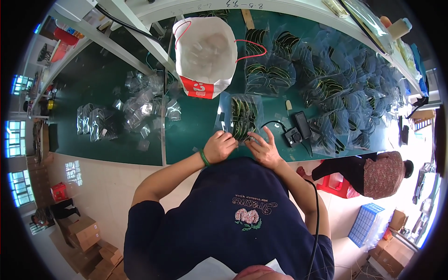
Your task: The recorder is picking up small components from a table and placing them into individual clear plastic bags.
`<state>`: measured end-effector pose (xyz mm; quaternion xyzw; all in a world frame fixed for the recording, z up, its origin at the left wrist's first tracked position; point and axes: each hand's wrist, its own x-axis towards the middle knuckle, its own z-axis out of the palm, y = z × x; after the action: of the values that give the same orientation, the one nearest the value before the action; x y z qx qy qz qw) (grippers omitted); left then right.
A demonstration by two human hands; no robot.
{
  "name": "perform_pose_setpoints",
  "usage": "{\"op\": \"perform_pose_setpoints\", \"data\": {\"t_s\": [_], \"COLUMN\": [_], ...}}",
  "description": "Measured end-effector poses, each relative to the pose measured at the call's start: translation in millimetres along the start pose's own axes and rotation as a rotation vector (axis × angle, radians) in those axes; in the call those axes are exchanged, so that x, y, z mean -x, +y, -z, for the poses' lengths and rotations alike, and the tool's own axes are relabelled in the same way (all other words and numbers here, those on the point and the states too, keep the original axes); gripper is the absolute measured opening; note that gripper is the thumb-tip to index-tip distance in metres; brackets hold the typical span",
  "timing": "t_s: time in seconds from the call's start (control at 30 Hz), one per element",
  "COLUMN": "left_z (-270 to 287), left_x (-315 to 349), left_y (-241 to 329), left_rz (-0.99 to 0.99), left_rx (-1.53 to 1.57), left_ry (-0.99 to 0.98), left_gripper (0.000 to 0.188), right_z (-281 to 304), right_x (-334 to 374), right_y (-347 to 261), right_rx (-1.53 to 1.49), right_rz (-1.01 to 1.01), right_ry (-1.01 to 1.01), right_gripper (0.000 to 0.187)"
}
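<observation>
A clear plastic bag (255,103) with a stack of dark, curved, green-edged strips (243,122) inside lies flat on the green table in front of me. My left hand (220,147), with a green bangle (204,158) at the wrist, is closed on the bag's near left corner. At the near right corner my right hand (262,148) pinches the bag's edge, one finger lifted away from the others. What exactly lies under the fingertips is too small to make out.
A white paper bag (205,88) with red handles stands beyond the bag. Small clear packets (142,102) lie to the left. Filled bags (333,88) pile up at the right, near a small black device (294,136). A person (382,173) bends at the right.
</observation>
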<state>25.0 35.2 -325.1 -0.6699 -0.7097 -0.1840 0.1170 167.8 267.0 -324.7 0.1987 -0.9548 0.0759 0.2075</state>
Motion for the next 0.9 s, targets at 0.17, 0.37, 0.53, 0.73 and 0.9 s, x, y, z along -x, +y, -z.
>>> {"op": "perform_pose_setpoints", "data": {"t_s": [0.17, 0.37, 0.53, 0.73, 0.9], "left_z": [67.5, 70.7, 21.2, 38.7, 27.3], "left_x": [-28.7, -16.4, -22.3, -34.9, -23.7], "left_y": [3.9, -76.0, -128.7, -119.7, -81.0], "left_rz": [0.065, 0.663, 0.719, 0.607, 0.464], "left_rx": [0.104, 0.516, 1.026, 0.989, 0.532], "left_ry": [0.14, 0.359, 0.233, -0.123, -0.01], "left_gripper": [0.034, 0.072, 0.083, 0.052, 0.019], "right_z": [14.9, 56.2, 44.0, 37.2, 41.1], "right_x": [-2.1, -54.9, -89.5, -45.0, -5.6], "right_y": [10.0, -12.6, -35.7, -30.9, -26.4], "right_rx": [0.025, -0.175, -0.334, -0.375, -0.369], "right_rz": [-0.115, -0.307, -0.339, -0.505, -0.847], "right_ry": [-0.076, 0.027, -0.028, 0.018, 0.043], "right_gripper": [0.035, 0.045, 0.05, 0.01, 0.012]}}
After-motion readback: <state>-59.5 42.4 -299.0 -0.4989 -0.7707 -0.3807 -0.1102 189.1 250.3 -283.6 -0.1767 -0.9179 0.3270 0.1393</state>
